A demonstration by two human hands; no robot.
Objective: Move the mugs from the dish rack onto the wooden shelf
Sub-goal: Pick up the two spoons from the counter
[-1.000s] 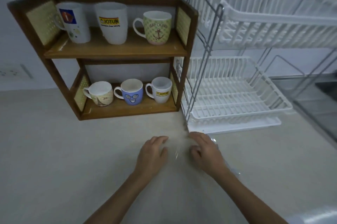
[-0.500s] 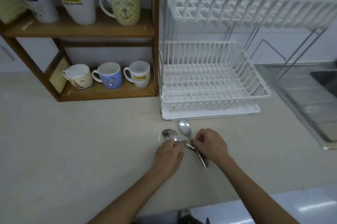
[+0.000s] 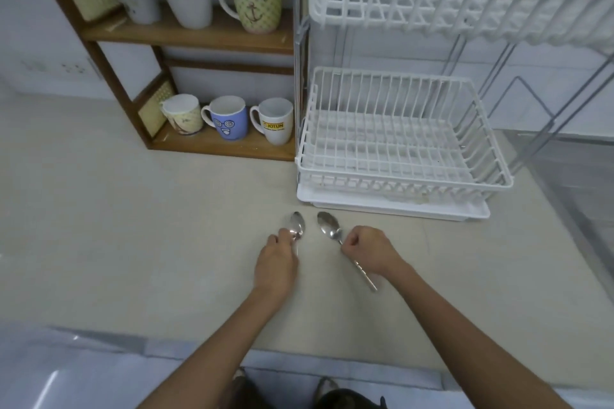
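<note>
Left hand (image 3: 277, 264): fingers curled and pinched on the neck of a shiny metal spoon (image 3: 296, 228), its bowl pointing away from the person, its handle hidden under the hand. Right hand (image 3: 367, 250): fingers closed in a loose fist around the handle of a second shiny metal spoon (image 3: 330, 229); the handle end sticks out behind the hand, low over the beige stone countertop (image 3: 133, 242). The two spoon bowls lie just beside each other, apart, near the front edge of the white drip tray (image 3: 398, 207).

White wire dish rack (image 3: 398, 149): lower basket holds no mugs; the upper basket's contents cannot be told.

Brown wooden shelf (image 3: 206, 36), touching the rack's left side: six mugs stand upright on it. Upper board: three, including a green anchor-print mug (image 3: 254, 3). Lower board: three, including a blue face-print mug (image 3: 229, 122).
</note>
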